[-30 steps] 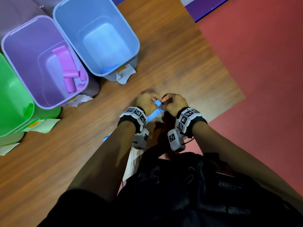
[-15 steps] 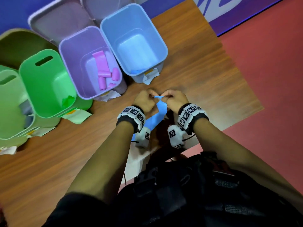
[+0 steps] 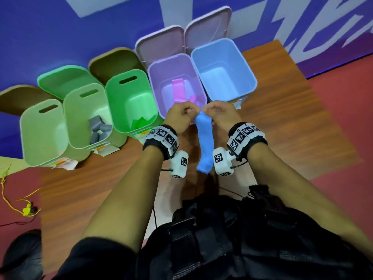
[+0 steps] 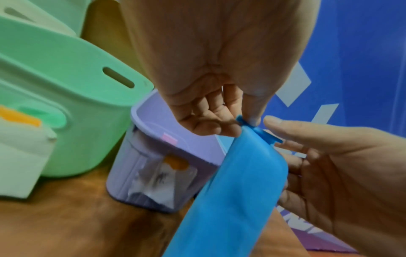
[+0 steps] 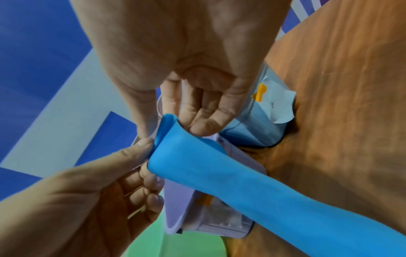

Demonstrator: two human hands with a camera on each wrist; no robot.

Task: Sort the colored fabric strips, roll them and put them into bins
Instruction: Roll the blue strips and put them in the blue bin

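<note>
A blue fabric strip (image 3: 205,142) hangs down between my two hands, in front of the bins. My left hand (image 3: 182,114) pinches its top edge from the left, and my right hand (image 3: 216,112) pinches the same edge from the right. In the left wrist view the blue strip (image 4: 230,191) is caught between thumb and forefinger, its top end bunched up. The right wrist view shows the blue strip (image 5: 219,173) trailing down to the lower right. Just behind my hands stand the purple bin (image 3: 155,87) holding pink strips (image 3: 178,90) and the blue bin (image 3: 247,65).
Left of the purple bin stand a green bin (image 3: 113,102) with a green strip, a pale green bin (image 3: 70,122) with grey rolls (image 3: 99,128), and another pale green bin (image 3: 30,138). All rest on a wooden table (image 3: 292,118) against a blue wall. Yellow cord (image 3: 26,209) lies on the red floor.
Both hands have lifted the blue strip off the table, so it now hangs freely. The head view has tilted up, bringing the whole row of bins into sight.
</note>
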